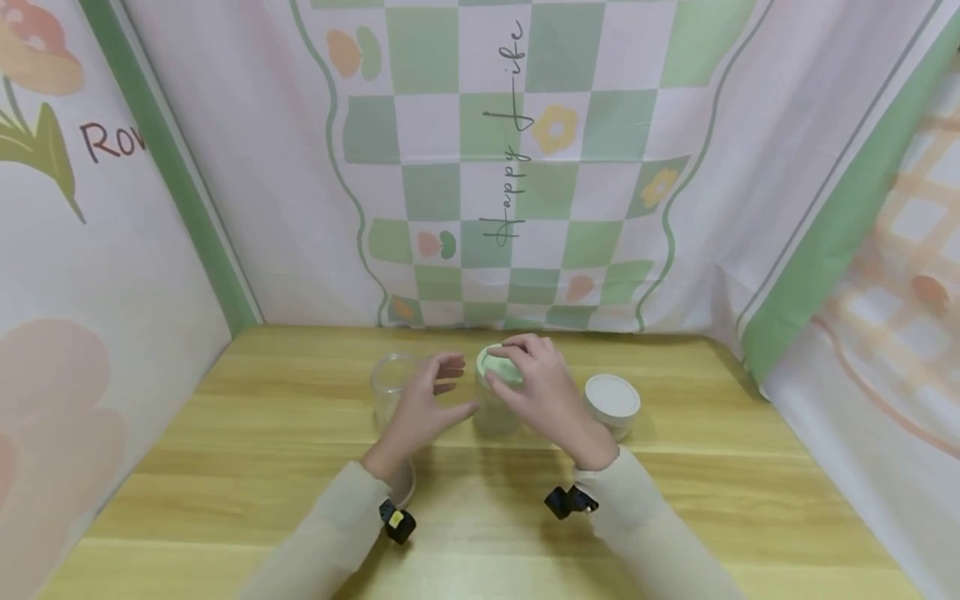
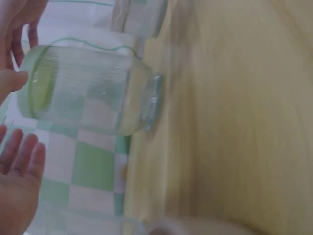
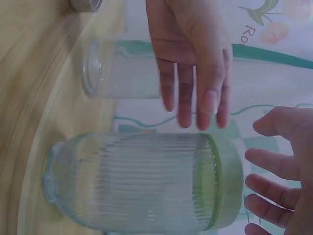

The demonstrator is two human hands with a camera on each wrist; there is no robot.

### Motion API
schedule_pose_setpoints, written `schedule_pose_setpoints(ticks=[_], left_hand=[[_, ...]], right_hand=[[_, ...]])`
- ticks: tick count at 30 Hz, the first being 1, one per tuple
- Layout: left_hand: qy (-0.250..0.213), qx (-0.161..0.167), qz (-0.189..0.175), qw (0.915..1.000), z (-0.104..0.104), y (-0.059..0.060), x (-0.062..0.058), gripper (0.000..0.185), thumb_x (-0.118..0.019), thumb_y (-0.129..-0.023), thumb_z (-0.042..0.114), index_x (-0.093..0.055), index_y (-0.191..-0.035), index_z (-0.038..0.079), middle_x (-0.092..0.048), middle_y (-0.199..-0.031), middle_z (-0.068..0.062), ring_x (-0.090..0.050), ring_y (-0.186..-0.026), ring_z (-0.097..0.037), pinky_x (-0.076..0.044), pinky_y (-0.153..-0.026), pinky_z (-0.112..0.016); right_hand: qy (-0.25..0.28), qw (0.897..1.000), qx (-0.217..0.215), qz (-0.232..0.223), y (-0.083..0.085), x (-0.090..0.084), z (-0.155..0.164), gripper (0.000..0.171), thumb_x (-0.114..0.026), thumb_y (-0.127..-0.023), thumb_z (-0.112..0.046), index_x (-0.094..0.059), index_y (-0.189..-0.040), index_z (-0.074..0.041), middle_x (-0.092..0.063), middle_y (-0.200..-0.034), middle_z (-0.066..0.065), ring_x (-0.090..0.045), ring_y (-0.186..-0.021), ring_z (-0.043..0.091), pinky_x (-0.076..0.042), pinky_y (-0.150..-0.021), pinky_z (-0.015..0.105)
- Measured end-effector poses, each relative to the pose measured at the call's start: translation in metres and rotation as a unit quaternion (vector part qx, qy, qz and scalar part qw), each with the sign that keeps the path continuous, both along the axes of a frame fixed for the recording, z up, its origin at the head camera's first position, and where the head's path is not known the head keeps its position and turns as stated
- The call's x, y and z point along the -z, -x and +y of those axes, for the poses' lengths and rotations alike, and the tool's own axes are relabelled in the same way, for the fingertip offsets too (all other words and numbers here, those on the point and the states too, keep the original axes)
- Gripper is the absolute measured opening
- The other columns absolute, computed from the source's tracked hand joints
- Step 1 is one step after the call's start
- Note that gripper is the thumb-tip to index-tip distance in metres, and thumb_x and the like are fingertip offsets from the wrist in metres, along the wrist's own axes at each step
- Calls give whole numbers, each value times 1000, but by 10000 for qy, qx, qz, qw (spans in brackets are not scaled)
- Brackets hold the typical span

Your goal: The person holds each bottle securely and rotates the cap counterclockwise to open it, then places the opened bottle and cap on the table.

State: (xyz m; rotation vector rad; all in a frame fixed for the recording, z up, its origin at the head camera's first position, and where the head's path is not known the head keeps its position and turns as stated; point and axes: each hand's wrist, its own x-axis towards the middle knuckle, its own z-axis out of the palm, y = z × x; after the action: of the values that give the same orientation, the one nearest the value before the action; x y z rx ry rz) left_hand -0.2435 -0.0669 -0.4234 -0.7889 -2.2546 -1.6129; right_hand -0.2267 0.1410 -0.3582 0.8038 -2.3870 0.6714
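Observation:
A ribbed clear glass jar (image 3: 146, 181) with a pale green lid (image 3: 230, 181) stands upright mid-table between the hands. My right hand (image 1: 543, 392) hovers at the lid with fingers spread and bent around its edge; in the right wrist view its fingertips (image 3: 253, 182) are just off the lid. To the jar's left is my left hand (image 1: 427, 404), fingers extended and thumb apart, holding nothing. Its palm faces the jar in the left wrist view. Behind the left hand stands an uncovered clear glass jar (image 1: 386, 387), partly hidden.
On the right, close to the right forearm, stands a shorter jar with a white lid (image 1: 612, 396). A round pale object (image 1: 405, 485) lies under the left wrist, mostly covered by it. Patterned cloth (image 1: 495, 183) hangs along the table's back edge.

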Motion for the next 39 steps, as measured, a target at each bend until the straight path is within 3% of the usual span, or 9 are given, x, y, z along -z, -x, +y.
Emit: schedule_pose_setpoints(ticks=[5, 10, 14, 19, 26, 39], left_hand=[[285, -88, -463, 9985, 11, 4, 4, 75, -88, -80, 20, -47, -141, 5, -55, -131, -10, -55, -118, -26, -53, -96, -39], [508, -106, -922, 9944, 18, 10, 8, 80, -88, -78, 32, -45, -142, 8, -52, -132, -4, -52, -121, -21, -51, -100, -38], [495, -24, -1149, 9921, 23, 13, 12, 84, -89, -75, 39, -45, -141, 11, -50, -134, -2, -50, -121, -20, -49, -101, -40], [404, -14, -1275, 9910, 28, 16, 15, 89, -91, -71, 42, -43, -140, 12, -50, -133, -2, -50, -121, -19, -49, -102, -39], [354, 52, -1389, 9897, 31, 18, 17, 86, -90, -73, 39, -41, -139, 13, -48, -132, -1, -49, -123, -18, -48, -103, -35], [-41, 582, -1748, 9829, 28, 18, 16, 81, -89, -77, 34, -39, -139, 17, -48, -136, -1, -46, -128, -20, -44, -108, -42]], right_hand=[[-161, 9993, 228, -253, 3, 1, 4, 40, -77, -90, -31, -71, -121, -6, -62, -122, 14, -55, -109, 33, -46, -90, 52], [-408, 9954, 646, -571, 7, 2, 7, 53, -72, -92, -45, -67, -126, -5, -58, -121, 17, -54, -109, 34, -45, -92, 53], [-656, 9895, 976, -835, 9, 2, 6, 67, -67, -90, -58, -65, -129, -4, -55, -113, 17, -54, -99, 31, -46, -86, 47], [-823, 9834, 1078, -1205, 13, -1, 5, 79, -66, -86, -68, -64, -131, -4, -54, -109, 16, -53, -92, 28, -48, -76, 41], [-788, 9804, 937, -1542, 18, -3, 6, 81, -68, -85, -65, -60, -135, -2, -54, -117, 19, -52, -100, 30, -49, -78, 41], [-202, 9833, 768, -1640, 18, 4, 7, 78, -76, -82, -59, -62, -133, -1, -50, -109, 11, -48, -98, 27, -48, -76, 40]])
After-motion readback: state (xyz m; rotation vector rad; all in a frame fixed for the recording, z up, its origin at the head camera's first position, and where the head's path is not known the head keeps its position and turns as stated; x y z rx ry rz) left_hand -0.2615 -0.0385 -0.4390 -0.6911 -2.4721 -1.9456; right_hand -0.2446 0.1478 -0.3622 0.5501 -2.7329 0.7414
